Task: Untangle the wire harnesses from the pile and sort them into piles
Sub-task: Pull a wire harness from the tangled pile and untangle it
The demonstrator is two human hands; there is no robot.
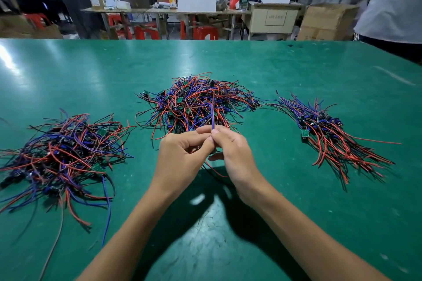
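Both hands meet just in front of the tangled centre pile of red, blue and black wire harnesses (196, 100) on the green tabletop (274, 66). Left hand (182, 150) and right hand (230, 148) fingers pinch one blue wire (212, 116) rising from it. Risk: snagged neighbours could drag out, spilling toward the looser left pile (61, 153) or the aligned right pile (328, 130).

Heaps of red, blue and black wire harnesses on the green table mat (251, 59): three
Middle heap: one tangled mound (196, 100), the landmark
Left of the mound: one loose heap (61, 155)
Right of the mound: one combed, aligned bundle (328, 130)
Bare hands just in front of the mound: two, left hand (182, 153) and right hand (230, 150)
Wires pinched between the hands: one upright blue wire (212, 116) clearly; others below too hidden to count
Individual harnesses per heap: too many and too tangled to count
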